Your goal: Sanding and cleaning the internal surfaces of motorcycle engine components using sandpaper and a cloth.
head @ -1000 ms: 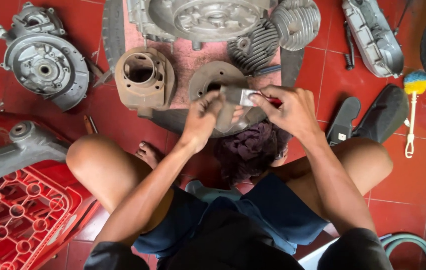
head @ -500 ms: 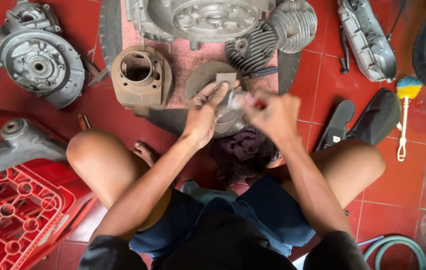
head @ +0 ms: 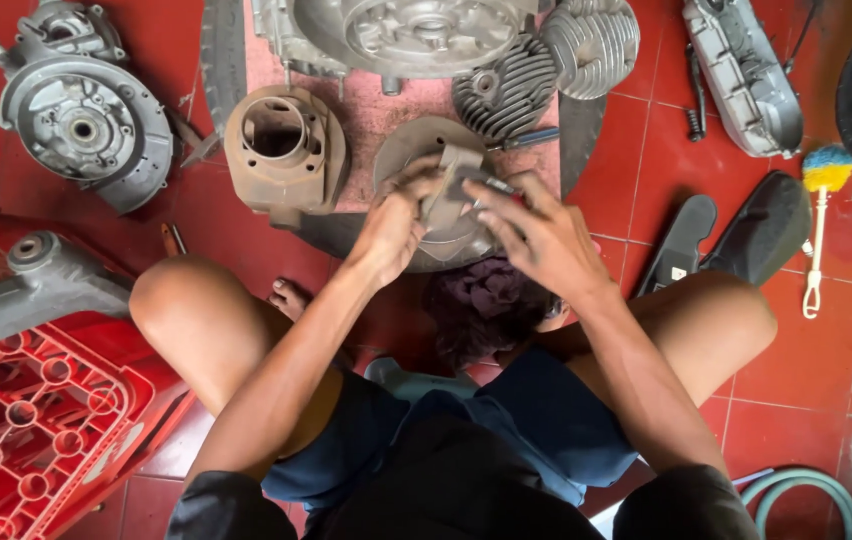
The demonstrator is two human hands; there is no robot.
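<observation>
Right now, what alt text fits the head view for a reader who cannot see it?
A person squatting on a red tiled floor holds a small grey metal part in the left hand while the right hand works on it, above a dark rag. Engine casings and a rusty cylinder lie around.

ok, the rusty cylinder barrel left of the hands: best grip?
Probably from above: the rusty cylinder barrel sits bore-up on the red floor. Fingers inside the open bore, thumb on the outer wall. Left hand is nearest, though it's on the small metal part.

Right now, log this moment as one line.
left hand: grips grey metal part | right hand: on same part | below: round metal plate | floor: red tiles
</observation>
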